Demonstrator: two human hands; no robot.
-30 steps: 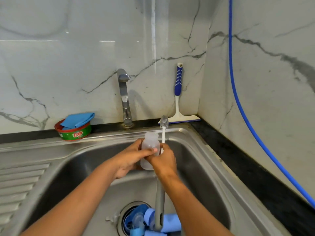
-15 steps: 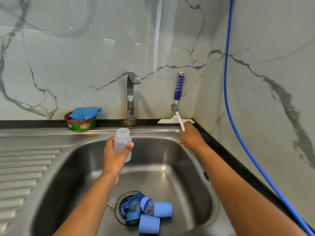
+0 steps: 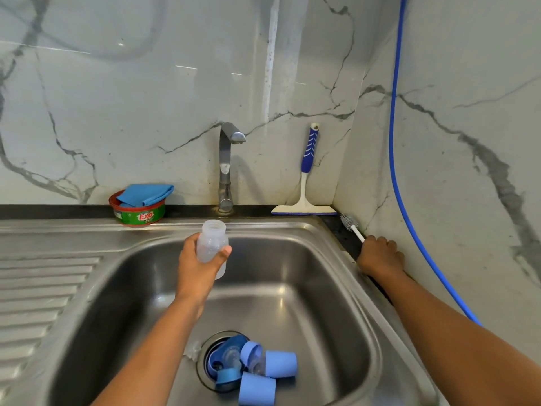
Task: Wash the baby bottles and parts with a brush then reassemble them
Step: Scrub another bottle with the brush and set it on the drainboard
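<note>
My left grip wraps the lower body of the clear baby bottle, held nearly upright over the sink with its open neck up, while my right grip closes on the bottle brush handle, bristles aimed at the bench corner.

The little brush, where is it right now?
In the head view the little brush is far right, past the sink's back right corner, bristles by the dark counter just right of the squeegee, its handle gripped in the right hand.
</note>
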